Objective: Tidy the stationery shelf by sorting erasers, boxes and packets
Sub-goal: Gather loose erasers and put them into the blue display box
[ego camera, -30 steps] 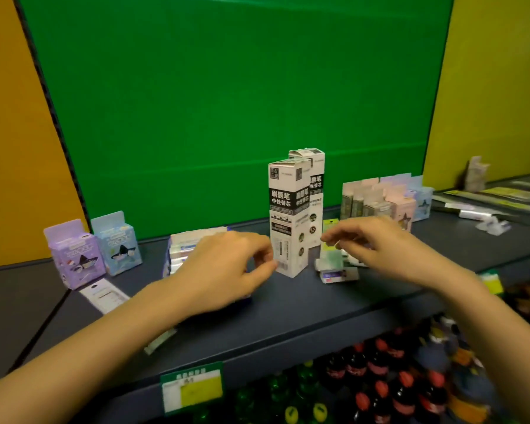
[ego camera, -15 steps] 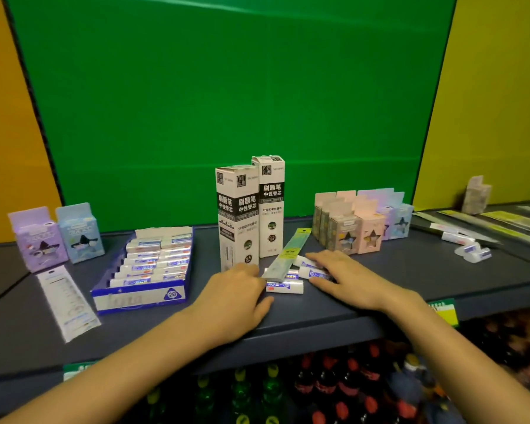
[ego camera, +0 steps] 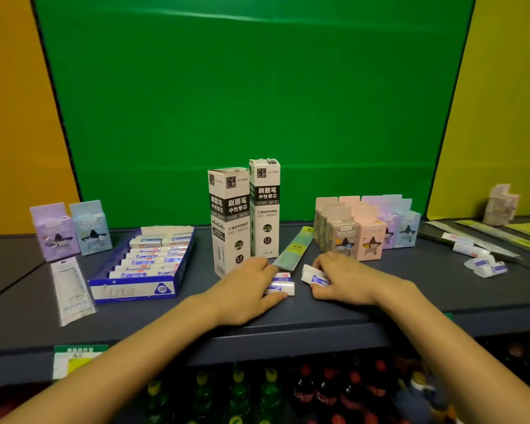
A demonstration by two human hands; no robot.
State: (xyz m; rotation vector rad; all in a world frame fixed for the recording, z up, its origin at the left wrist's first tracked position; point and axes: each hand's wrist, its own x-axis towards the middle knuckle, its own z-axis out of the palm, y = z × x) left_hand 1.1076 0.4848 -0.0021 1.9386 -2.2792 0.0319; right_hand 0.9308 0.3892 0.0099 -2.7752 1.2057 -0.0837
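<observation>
My left hand point(ego camera: 245, 289) lies on the dark shelf point(ego camera: 318, 319) with thumb and fingers closed around a white eraser point(ego camera: 280, 286). My right hand point(ego camera: 346, 278) grips another white eraser point(ego camera: 312, 274) just to the right. A blue tray of erasers point(ego camera: 144, 264) sits at the left. Two tall white refill boxes point(ego camera: 244, 215) stand behind my hands. A green flat packet point(ego camera: 294, 250) lies tilted between the boxes and my right hand.
Pastel star-window boxes point(ego camera: 364, 231) cluster at the right rear. A purple box point(ego camera: 54, 232) and a blue box point(ego camera: 92, 228) stand far left, with a clear packet point(ego camera: 71, 289) in front. Loose erasers point(ego camera: 484, 264) and flat packets point(ego camera: 478, 237) lie far right. Bottles point(ego camera: 303, 393) fill the shelf below.
Both hands dropped from beside the tall boxes to the shelf surface and closed on loose erasers. The view shifted, bringing the eraser tray into sight.
</observation>
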